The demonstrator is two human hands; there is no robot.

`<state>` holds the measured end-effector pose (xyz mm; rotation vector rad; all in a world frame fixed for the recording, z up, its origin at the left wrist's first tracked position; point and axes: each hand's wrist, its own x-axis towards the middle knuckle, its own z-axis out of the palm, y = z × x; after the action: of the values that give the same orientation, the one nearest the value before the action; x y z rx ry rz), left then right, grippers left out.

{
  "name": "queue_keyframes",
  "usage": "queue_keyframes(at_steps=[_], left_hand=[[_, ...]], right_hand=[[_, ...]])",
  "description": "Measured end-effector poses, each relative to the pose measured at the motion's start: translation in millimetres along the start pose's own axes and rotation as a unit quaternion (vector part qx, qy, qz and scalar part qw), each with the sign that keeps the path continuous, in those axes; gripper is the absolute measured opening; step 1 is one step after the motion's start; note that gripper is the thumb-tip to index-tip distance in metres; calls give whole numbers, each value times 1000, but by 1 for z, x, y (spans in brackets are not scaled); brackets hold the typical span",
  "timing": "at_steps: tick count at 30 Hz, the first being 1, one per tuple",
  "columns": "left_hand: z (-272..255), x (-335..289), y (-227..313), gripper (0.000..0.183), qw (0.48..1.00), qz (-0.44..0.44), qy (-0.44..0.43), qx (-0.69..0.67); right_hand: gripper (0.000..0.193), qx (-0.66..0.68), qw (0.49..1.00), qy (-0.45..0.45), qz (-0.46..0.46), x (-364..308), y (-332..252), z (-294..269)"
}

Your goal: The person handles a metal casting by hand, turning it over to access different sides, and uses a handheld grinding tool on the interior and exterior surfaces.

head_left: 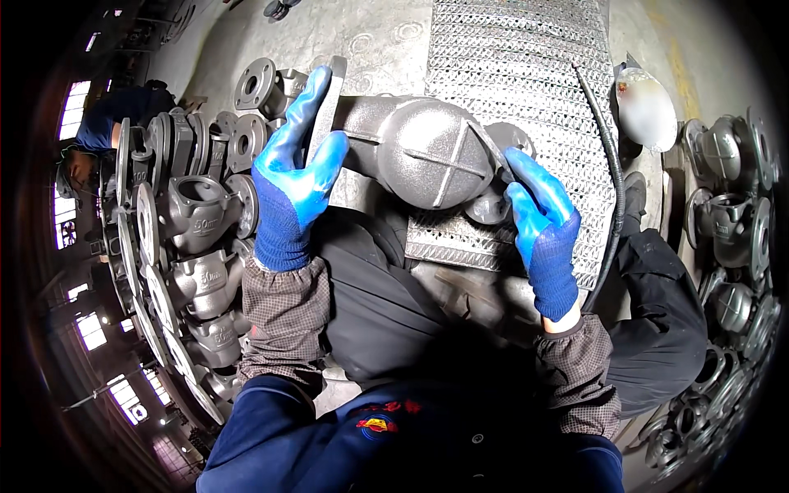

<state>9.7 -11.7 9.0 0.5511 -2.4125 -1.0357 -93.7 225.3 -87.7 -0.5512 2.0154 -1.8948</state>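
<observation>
A grey cast-metal valve body with a round, ribbed belly lies across a patterned metal plate in front of me. My left hand, in a blue coated glove, grips the flange at its left end, fingers on the outer face and thumb on the inner side. At the other end, my right hand, gloved the same way, has its fingers against the edge of the right flange; its palm side is partly hidden. The valve body is tilted a little, and its underside cannot be seen.
Stacked valve castings crowd my left side, and more castings line the right. A black hose runs along the right edge of the textured metal plate. Another person bends at the far left.
</observation>
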Motion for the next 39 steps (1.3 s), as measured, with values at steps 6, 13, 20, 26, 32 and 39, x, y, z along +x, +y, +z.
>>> queue_keyframes(at_steps=[6, 13, 20, 26, 32, 39], left_hand=[[1, 1, 2, 55, 1000, 6, 4, -5], [1, -1, 1, 55, 1000, 6, 8, -13], [1, 0, 2, 55, 1000, 2, 3, 0], [2, -1, -3, 55, 1000, 3, 10, -29], [1, -1, -1, 56, 1000, 1, 6, -30], [2, -1, 1, 56, 999, -9, 8, -34]], right_hand=[[32, -38, 999, -10, -23, -1, 1, -3], [33, -7, 1000, -15, -4, 0, -1, -2], [33, -4, 1000, -7, -11, -2, 2, 1], [32, -22, 999, -18, -21, -3, -3, -4], [31, -31, 999, -8, -33, 0, -2, -5], [31, -27, 999, -6, -21, 0, -3, -1]])
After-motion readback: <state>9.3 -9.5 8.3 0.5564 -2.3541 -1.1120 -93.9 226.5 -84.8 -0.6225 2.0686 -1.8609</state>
